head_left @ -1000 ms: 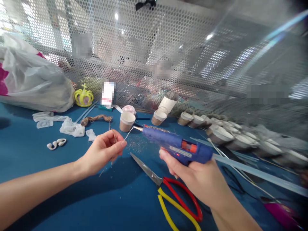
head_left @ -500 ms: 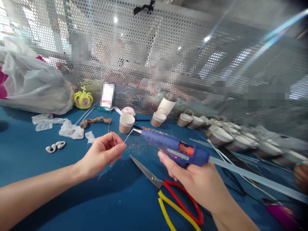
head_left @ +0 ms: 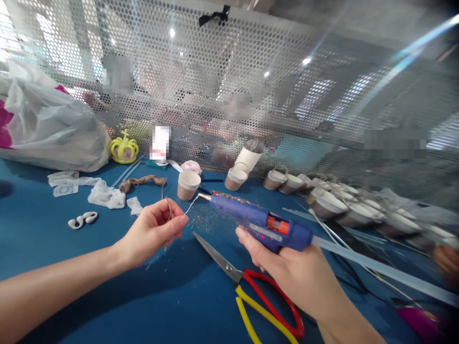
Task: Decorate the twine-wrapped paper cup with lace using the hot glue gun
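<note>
Between thumb and fingers, my left hand (head_left: 154, 231) pinches a thin piece of twine (head_left: 168, 206). A whitish twisted strand (head_left: 191, 204) runs from those fingertips up to the metal nozzle of a blue glue gun (head_left: 261, 220). My right hand (head_left: 287, 267) is wrapped round the glue gun's handle; a long clear glue stick (head_left: 380, 267) sticks out of its back. Under the gun lie scissors (head_left: 233, 272) with one red and one yellow handle, blades pointing away. Just beyond the nozzle stands a small brown paper cup (head_left: 188, 185) with a white band round its rim.
Many similar cups (head_left: 328, 203) stand in rows at the right. At the left are a brown twine hank (head_left: 143, 181), white lace (head_left: 105, 193), white earbuds (head_left: 83, 220), a yellow crown (head_left: 124, 147) and a plastic bag (head_left: 53, 124). A perforated metal screen (head_left: 201, 62) rises behind. Another person's hand (head_left: 446, 260) shows far right.
Both hands, the twine and the glue gun stay almost where they were. The view has shifted very slightly. The other person's hand at the right edge has moved a little left.
</note>
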Tool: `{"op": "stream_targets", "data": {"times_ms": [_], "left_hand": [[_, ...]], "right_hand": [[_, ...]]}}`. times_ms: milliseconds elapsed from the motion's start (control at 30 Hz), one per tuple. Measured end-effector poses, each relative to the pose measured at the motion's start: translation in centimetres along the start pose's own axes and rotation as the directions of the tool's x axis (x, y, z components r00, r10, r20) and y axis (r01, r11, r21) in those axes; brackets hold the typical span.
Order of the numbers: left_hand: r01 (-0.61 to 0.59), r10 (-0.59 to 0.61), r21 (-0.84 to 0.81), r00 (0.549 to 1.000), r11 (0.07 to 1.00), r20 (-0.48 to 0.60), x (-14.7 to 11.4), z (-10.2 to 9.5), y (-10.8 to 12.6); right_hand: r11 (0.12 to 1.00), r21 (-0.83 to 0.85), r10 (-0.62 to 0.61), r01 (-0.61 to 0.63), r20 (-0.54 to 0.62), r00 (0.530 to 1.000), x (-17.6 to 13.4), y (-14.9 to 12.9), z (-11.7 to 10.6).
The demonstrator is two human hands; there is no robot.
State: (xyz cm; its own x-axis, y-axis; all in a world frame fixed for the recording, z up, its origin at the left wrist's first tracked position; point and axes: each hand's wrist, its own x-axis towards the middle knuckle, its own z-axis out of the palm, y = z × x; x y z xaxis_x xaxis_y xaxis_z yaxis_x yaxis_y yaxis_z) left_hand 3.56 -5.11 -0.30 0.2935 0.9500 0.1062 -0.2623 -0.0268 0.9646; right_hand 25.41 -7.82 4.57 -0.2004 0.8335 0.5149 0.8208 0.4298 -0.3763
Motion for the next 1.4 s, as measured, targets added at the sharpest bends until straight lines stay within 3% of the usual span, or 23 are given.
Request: {"op": "stream_targets", "data": {"times_ms": [933, 1400], "left_hand": [[0.011, -0.011, -0.022, 1.0, 1.0, 0.027, -0.01, -0.11, 0.02], [-0.006, 0.006, -0.002, 1.0, 1.0, 0.014, 0.03, 0.03, -0.03]], "right_hand": [[0.999, -0.015, -0.034, 0.034, 0.007, 0.999, -0.07, -0.02, -0.14], [0.989, -0.065, -0.131, 0.131, -0.001, 0.991, -0.71, 0.32, -0.29]]}}
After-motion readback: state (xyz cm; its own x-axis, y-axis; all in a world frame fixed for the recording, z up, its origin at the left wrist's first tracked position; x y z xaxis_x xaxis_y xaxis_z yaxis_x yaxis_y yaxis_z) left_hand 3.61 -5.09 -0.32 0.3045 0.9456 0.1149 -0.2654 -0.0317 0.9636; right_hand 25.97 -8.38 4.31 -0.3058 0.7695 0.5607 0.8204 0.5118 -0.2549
